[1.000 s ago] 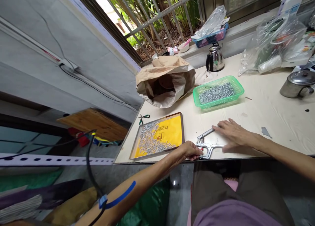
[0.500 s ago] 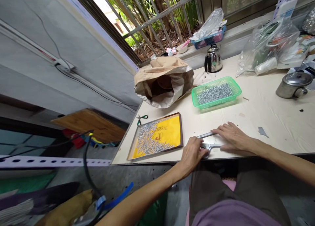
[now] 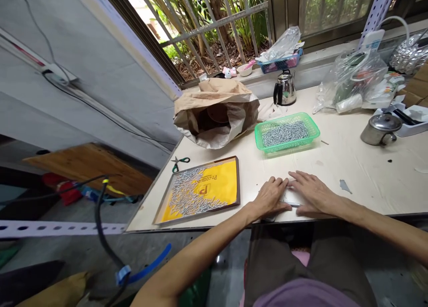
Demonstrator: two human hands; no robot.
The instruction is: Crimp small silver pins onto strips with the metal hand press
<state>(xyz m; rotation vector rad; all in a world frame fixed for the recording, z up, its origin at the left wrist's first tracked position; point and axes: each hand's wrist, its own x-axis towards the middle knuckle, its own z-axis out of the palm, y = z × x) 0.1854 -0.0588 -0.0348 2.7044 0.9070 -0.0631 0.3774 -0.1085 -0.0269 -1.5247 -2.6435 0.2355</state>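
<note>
A two-handled metal tool resembling pliers (image 3: 293, 205) lies low over the table's front edge, mostly hidden under both hands. My left hand (image 3: 270, 196) is curled over its left end, thumb reaching to the right. From the other side, my right hand (image 3: 313, 192) spans the handles with its fingers stretched toward the left hand. Left of the hands is a shallow tray (image 3: 238, 180) with a yellow lining and many small silvery metal pieces (image 3: 187, 195). A green plastic basket (image 3: 256, 137) farther back holds more small metal pieces (image 3: 286, 133).
Green-handled scissors (image 3: 180, 160) lie behind the tray, near an open brown paper bag (image 3: 217, 95). A metal kettle (image 3: 286, 90) stands behind the basket. At right are a lidded metal pot (image 3: 380, 129) and plastic-bagged items (image 3: 351, 81). A grey scrap (image 3: 345, 185) lies beyond my right hand.
My hands have come closer together, right fingers now near the left ones. The tool's spread handles, visible before, are now mostly covered. The view has shifted slightly right.
</note>
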